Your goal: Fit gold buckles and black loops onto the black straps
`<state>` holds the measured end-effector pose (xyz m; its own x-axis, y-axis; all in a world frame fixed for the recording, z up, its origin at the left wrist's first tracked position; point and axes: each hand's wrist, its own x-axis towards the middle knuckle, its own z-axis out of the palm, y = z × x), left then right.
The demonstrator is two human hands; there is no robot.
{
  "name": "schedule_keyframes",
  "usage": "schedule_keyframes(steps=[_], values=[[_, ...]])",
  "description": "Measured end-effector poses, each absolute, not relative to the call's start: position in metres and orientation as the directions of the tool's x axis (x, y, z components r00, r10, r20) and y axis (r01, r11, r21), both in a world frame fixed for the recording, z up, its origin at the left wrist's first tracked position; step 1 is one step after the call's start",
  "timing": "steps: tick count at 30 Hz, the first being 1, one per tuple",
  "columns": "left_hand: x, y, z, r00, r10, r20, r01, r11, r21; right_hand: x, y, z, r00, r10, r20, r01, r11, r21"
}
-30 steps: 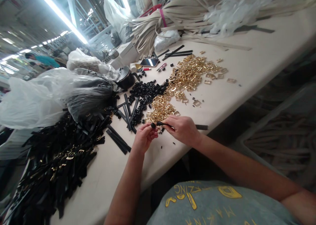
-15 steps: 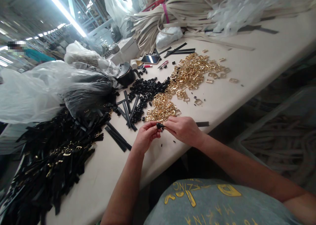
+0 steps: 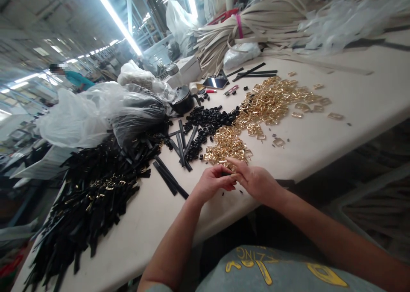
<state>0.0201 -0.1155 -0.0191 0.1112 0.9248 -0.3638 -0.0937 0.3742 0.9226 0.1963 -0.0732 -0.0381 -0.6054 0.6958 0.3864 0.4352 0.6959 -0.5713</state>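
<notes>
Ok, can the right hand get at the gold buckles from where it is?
Likely yes: the right hand sits just by the gold buckles, nothing visible between them, though it meets the left hand.

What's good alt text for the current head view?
A person's left hand and right hand meet around a mostly hidden dark piece above a table. Beyond them lie heaps of golden buckles and small black rings; black strips are piled at left.

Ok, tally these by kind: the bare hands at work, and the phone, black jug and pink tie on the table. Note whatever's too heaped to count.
Left hand and right hand: 2
Phone: 1
Black jug: 1
Pink tie: 1
Total: 5
Too heaped to count: gold buckles, black loops.
</notes>
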Motion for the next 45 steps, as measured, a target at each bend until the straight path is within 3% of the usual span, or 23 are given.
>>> schedule_keyframes(steps=[7,16,20,24,28,32,34,36,41,45], values=[[0.016,-0.115,-0.019,0.004,0.961,-0.276,-0.113,0.275,0.955,0.195,-0.074,-0.034,-0.639,0.658,0.398,0.363,0.714,-0.599],[0.007,-0.114,-0.017,-0.057,0.972,-0.229,-0.073,0.224,0.972,0.207,-0.067,-0.031,-0.663,0.707,0.248,0.454,0.642,-0.618],[-0.015,-0.111,-0.011,-0.227,0.961,-0.157,-0.001,0.160,0.987,0.206,-0.062,-0.033,-0.616,0.749,0.243,0.419,0.574,-0.704],[-0.034,-0.109,-0.012,-0.387,0.922,-0.028,0.160,0.097,0.982,0.208,-0.056,-0.038,-0.575,0.797,0.186,0.292,0.411,-0.864],[-0.027,-0.112,-0.016,-0.257,0.965,0.041,0.401,0.068,0.913,0.210,-0.054,-0.042,-0.552,0.821,0.144,0.187,0.290,-0.938],[-0.010,-0.113,-0.018,0.021,0.997,0.080,0.674,-0.073,0.735,0.209,-0.056,-0.041,-0.543,0.818,0.187,0.172,0.327,-0.929],[-0.006,-0.112,-0.020,0.080,0.994,0.074,0.751,-0.109,0.651,0.209,-0.057,-0.040,-0.539,0.815,0.212,0.170,0.352,-0.920],[-0.006,-0.110,-0.023,0.076,0.995,0.069,0.775,-0.102,0.624,0.208,-0.057,-0.039,-0.536,0.813,0.225,0.174,0.367,-0.914],[-0.010,-0.109,-0.035,-0.027,0.998,0.048,0.717,-0.014,0.697,0.208,-0.058,-0.037,-0.542,0.813,0.214,0.168,0.355,-0.920],[-0.010,-0.110,-0.036,-0.087,0.996,-0.011,0.548,0.057,0.835,0.209,-0.056,-0.038,-0.539,0.830,0.141,0.114,0.237,-0.965]])
